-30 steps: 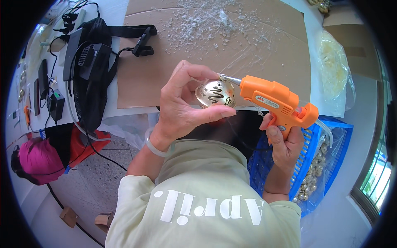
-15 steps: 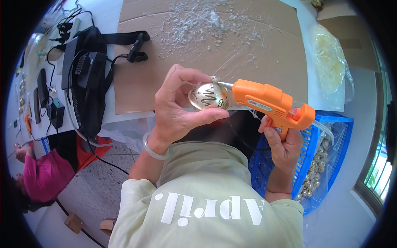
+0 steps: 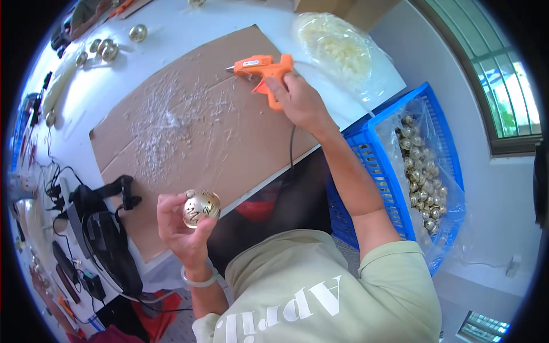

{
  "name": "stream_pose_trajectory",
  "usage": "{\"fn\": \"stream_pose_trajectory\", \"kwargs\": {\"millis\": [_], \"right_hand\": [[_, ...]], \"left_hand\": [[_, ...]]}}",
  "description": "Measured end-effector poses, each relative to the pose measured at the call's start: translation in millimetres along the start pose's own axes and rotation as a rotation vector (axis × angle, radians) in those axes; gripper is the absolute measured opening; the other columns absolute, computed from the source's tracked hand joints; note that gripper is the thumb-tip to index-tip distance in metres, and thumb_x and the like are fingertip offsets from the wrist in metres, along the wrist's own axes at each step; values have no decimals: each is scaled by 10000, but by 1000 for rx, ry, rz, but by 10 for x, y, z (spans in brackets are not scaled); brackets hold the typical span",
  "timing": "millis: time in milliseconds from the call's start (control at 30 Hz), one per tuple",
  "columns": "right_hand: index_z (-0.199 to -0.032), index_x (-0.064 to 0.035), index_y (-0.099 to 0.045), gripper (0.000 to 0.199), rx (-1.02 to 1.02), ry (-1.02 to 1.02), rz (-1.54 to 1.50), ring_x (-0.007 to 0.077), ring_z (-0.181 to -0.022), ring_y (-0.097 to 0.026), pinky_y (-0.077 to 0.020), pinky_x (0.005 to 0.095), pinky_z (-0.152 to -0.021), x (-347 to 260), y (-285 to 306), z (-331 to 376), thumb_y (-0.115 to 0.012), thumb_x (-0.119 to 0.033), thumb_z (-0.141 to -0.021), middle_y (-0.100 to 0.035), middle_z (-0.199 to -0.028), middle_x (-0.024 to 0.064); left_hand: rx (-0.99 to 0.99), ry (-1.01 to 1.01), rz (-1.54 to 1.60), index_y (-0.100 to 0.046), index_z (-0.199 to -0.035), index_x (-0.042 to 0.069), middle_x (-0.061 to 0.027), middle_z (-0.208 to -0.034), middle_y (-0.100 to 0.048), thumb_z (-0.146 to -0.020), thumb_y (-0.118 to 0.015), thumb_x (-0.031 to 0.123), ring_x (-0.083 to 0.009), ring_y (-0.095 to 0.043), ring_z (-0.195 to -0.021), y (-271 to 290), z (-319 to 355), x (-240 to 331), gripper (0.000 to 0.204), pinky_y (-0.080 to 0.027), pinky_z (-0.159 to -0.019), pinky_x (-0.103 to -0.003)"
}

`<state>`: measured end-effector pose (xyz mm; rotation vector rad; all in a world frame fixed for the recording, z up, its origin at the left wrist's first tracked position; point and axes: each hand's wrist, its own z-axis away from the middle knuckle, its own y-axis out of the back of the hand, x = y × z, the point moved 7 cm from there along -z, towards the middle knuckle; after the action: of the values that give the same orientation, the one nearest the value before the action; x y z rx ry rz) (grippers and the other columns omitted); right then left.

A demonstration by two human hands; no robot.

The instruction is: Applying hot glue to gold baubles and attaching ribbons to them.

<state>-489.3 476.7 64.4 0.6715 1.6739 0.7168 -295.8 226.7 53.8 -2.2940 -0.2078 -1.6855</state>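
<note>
Between the thumb and fingers of my left hand is a shiny gold bauble with dark lettering and patterns, its cap near the fingertips. My right hand grips an orange hot glue gun by its handle, well apart from the bauble. The gun's metal nozzle points left above a brown cardboard sheet. Whitish strands and crumbs of dried glue are scattered over the cardboard.
A blue plastic basket, lined with clear film, holds many gold baubles at the right. A clear bag of pale material lies at the back. Several gold baubles rest at the far left. A black bag with straps sits left.
The glue gun has moved away from the bauble's cap, out over the cardboard. My left hand has lowered the bauble to the left. The whole view has turned toward the right.
</note>
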Motion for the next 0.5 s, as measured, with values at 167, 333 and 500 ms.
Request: {"fn": "stream_pose_trajectory", "kwargs": {"millis": [167,333,500], "right_hand": [[-994,-64,-669,238,305,-17,216,281,-859,-649,-493,352,-748,157,871,-103,-573,-259,-897,-675,-951,149],[-1004,-52,-678,235,155,18,307,254,-879,-641,-489,337,-763,1138,1168,-693,-620,-216,-847,-675,-980,138],[-1014,-53,-693,266,-106,204,308,220,-857,-625,-473,309,-771,1213,1029,-804,-685,-191,-788,-684,-960,110]], "left_hand": [[-8,12,-2,-537,-1043,22,-25,-931,-425,-651,-795,54,-131,-526,-845,-17,-4,15,470,-453,-756,-233],[-52,41,-12,-539,-1032,24,-25,-927,-425,-643,-768,26,-127,-530,-842,-107,-35,-14,452,-458,-758,-230],[-48,54,-5,-541,-1027,23,-26,-927,-427,-634,-766,21,-127,-528,-840,-178,-43,-5,453,-460,-761,-230]]}}
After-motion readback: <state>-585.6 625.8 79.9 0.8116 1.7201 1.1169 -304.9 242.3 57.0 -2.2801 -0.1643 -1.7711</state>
